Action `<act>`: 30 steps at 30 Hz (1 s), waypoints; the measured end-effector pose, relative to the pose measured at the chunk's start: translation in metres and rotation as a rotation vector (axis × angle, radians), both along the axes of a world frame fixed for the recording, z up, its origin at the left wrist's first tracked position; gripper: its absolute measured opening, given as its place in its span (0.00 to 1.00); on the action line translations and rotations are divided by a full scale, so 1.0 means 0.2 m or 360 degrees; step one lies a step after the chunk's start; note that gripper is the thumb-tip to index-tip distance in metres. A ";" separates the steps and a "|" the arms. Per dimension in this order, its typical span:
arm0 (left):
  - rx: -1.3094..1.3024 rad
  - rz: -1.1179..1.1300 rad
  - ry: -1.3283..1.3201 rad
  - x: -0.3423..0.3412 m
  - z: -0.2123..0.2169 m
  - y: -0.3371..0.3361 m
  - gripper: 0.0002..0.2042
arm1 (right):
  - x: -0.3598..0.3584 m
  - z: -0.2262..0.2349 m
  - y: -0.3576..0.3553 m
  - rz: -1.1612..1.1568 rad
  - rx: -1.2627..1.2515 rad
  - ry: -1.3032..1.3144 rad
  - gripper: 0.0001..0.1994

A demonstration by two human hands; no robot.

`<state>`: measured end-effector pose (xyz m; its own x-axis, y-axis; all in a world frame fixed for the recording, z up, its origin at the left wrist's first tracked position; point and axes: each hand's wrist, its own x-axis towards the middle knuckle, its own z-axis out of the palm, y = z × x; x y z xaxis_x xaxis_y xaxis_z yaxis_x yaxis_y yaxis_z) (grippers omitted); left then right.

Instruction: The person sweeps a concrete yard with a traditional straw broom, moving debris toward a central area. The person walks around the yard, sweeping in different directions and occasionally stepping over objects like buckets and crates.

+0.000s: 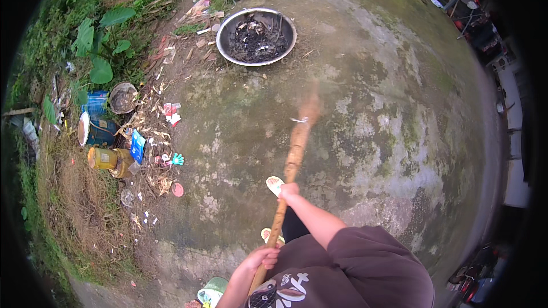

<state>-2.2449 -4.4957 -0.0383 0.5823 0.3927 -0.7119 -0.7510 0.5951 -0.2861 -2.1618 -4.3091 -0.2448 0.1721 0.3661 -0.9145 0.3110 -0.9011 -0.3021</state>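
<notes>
A long bamboo-handled broom [295, 154] slants away from my body, its far end smeared by motion over the concrete. Low on the handle, close to my shirt, my left hand [261, 258] is wrapped round the bamboo. Farther up, my right hand [289, 190] also grips it, with that arm stretched forward. A pale strip [299, 120] shows across the broom near its blurred end. Beyond the broom stands a wide metal basin [224, 51] holding dark ash and burnt scraps. The bristles are too blurred to make out.
Along the left edge lie a yellow bucket [103, 158], a blue drum [103, 131], a blue packet [137, 146], a teal glove [178, 159] and dry litter beside plants. A green tub [212, 292] stands near my left arm. Assorted items line the right wall.
</notes>
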 end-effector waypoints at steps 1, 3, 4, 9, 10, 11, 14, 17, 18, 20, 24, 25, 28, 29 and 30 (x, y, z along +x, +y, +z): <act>-0.0099 0.0219 0.0069 -0.08 0.06 -0.08 0.07 | -0.11 0.06 -0.11 -0.0705 -0.0135 0.1328 0.05; -0.0218 0.0667 0.0067 -0.22 0.18 -0.19 0.06 | -0.75 0.16 -0.23 0.0497 -0.0175 0.0278 0.04; -0.0310 0.0810 0.0174 -0.26 0.23 -0.23 0.07 | -0.91 0.24 -0.30 0.0621 -0.0197 0.0390 0.04; -0.0432 0.0808 0.0802 -0.26 0.61 -0.34 0.09 | -1.21 0.72 -0.55 0.0810 -0.0091 0.0802 0.07; -0.0466 0.0696 0.0948 -0.18 0.67 -0.37 0.10 | -1.17 0.76 -0.56 0.0843 -0.0111 0.0794 0.07; -0.0477 0.0688 0.0995 -0.12 0.68 -0.37 0.11 | -1.11 0.80 -0.57 0.0857 -0.0122 0.0763 0.08; -0.0327 0.0657 0.0851 0.03 0.68 -0.42 0.11 | -0.85 0.81 -0.51 0.0809 -0.0122 0.0799 0.09; -0.0078 0.0209 0.0868 0.17 0.57 -0.49 0.10 | -0.46 0.74 -0.45 0.0512 -0.0052 0.0663 0.08; -0.0006 0.0024 0.0892 0.22 0.52 -0.49 0.09 | -0.30 0.70 -0.43 0.0357 0.0014 0.0616 0.07; 0.0144 -0.0281 0.0936 0.35 0.44 -0.48 0.08 | 0.05 0.65 -0.38 0.0081 0.0090 0.0620 0.06; 0.0443 -0.0676 0.0882 0.56 0.34 -0.27 0.06 | 0.66 0.60 -0.24 -0.0345 0.0245 0.0427 0.05; 0.0431 -0.0793 0.0793 0.60 0.33 -0.21 0.06 | 0.80 0.59 -0.21 -0.0446 0.0225 0.0429 0.06; 0.0951 -0.1217 0.0716 0.69 0.33 0.06 0.05 | 1.14 0.59 -0.07 -0.0860 0.0278 0.0454 0.06; 0.0978 -0.1300 0.0733 0.74 0.33 0.16 0.04 | 1.24 0.59 -0.01 -0.0972 0.0300 0.0480 0.06; 0.1004 -0.1356 0.0730 0.80 0.32 0.26 0.04 | 1.34 0.59 0.04 -0.1035 0.0362 0.0487 0.06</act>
